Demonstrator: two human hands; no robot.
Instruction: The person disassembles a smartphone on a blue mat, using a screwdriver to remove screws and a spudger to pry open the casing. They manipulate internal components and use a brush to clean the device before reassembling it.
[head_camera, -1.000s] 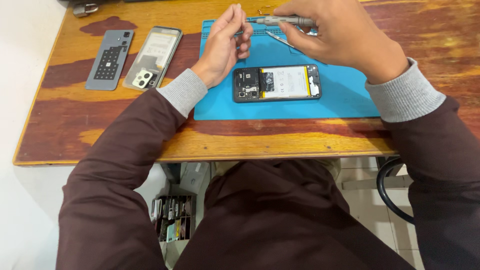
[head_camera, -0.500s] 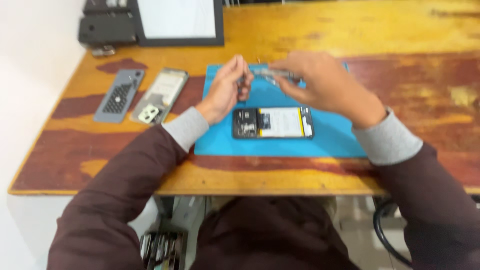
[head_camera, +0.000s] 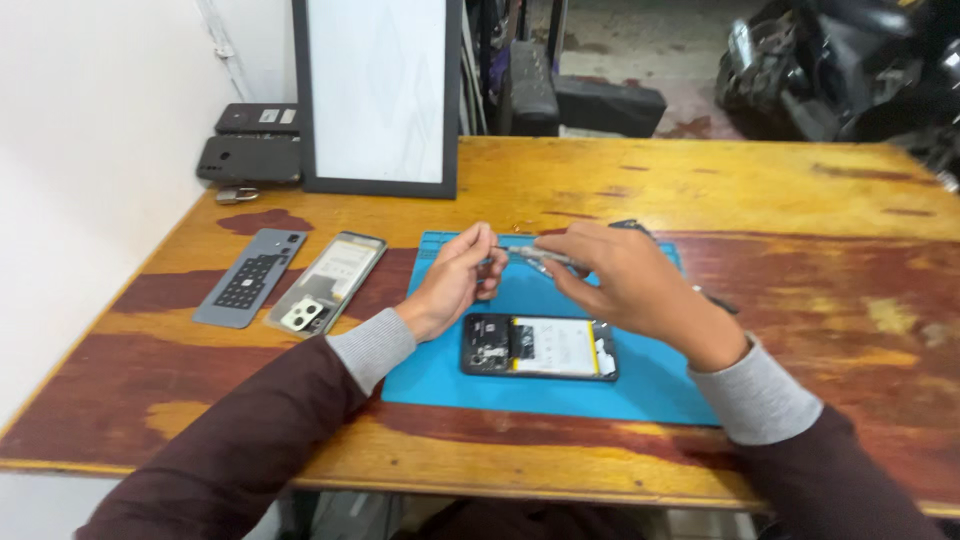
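One wooden table, one blue mat near its front edge, one framed white panel at back-left. One opened phone lies mid-mat; two back covers sit left of mat. Both hands raised above the phone: right hand gripping a thin metal tool, left hand fingers pinching its tip. Risk, imo: the tool slips and falls onto exposed phone internals.
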